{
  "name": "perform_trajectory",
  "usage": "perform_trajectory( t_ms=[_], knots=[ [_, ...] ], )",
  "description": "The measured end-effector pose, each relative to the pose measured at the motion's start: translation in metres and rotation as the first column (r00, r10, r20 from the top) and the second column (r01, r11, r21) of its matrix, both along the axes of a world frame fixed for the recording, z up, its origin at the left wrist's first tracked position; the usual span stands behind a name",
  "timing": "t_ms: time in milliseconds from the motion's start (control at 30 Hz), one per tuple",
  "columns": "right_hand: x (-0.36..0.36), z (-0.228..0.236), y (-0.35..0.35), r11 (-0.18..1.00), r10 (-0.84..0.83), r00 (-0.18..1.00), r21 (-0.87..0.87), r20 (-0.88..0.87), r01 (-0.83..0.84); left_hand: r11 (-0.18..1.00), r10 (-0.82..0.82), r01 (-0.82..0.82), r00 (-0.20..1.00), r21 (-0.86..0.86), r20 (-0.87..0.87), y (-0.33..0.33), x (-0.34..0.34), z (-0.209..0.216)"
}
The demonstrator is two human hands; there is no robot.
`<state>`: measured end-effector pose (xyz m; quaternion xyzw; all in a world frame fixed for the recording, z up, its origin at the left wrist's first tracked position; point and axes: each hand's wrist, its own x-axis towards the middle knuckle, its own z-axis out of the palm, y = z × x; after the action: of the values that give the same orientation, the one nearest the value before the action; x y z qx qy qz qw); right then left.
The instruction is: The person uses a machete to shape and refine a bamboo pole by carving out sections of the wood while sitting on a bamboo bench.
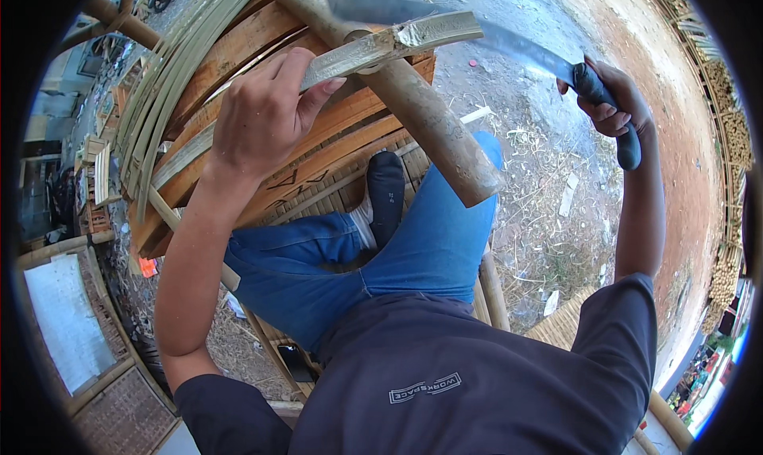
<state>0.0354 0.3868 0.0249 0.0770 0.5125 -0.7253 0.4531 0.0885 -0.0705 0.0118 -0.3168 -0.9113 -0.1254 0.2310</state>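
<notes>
My left hand (262,113) is closed around a split bamboo piece (358,58), with the thumb along its near side. The bamboo's pale inner face and a node show, and its far end points up to the right. My right hand (624,97) grips the dark handle of a machete (528,48), out to the right. Its long blade reaches left and passes behind the bamboo piece's far end; I cannot tell whether they touch. Below the piece lies a thick round bamboo pole (433,125), slanting toward my knee.
Wooden planks (350,133) lie under the pole, with a bundle of thin bamboo strips (163,97) to their left. My legs in blue jeans (429,232) are folded on a bamboo-slat seat. Shavings litter the ground (532,185) on the right. A phone (296,364) lies near my left hip.
</notes>
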Motion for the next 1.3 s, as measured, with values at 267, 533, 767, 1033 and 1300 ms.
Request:
perform_trajectory(
  t_ms=[267,533,767,1033,1300],
  knots=[
    [0.003,0.004,0.006,0.998,-0.02,1.0,0.065,0.005,0.019,0.992,0.002,-0.002,1.0,0.124,0.0,0.002,0.003,0.0],
    [0.019,0.007,0.005,0.936,0.024,0.97,0.347,-0.242,0.064,0.992,0.056,-0.054,0.998,0.117,-0.009,0.004,0.001,-0.001],
    [0.006,0.013,-0.008,0.981,-0.013,0.985,0.19,-0.169,0.046,0.99,0.054,-0.053,0.999,0.13,-0.007,0.004,0.001,-0.002],
    [0.007,0.014,-0.006,0.992,0.036,0.981,0.125,-0.191,-0.012,0.969,0.085,-0.115,0.986,0.219,0.144,0.005,0.005,-0.006],
    [0.011,0.01,-0.005,0.995,-0.032,0.997,0.087,-0.074,0.038,0.952,0.01,-0.027,0.998,0.304,0.056,0.004,-0.001,-0.01]
  ],
)
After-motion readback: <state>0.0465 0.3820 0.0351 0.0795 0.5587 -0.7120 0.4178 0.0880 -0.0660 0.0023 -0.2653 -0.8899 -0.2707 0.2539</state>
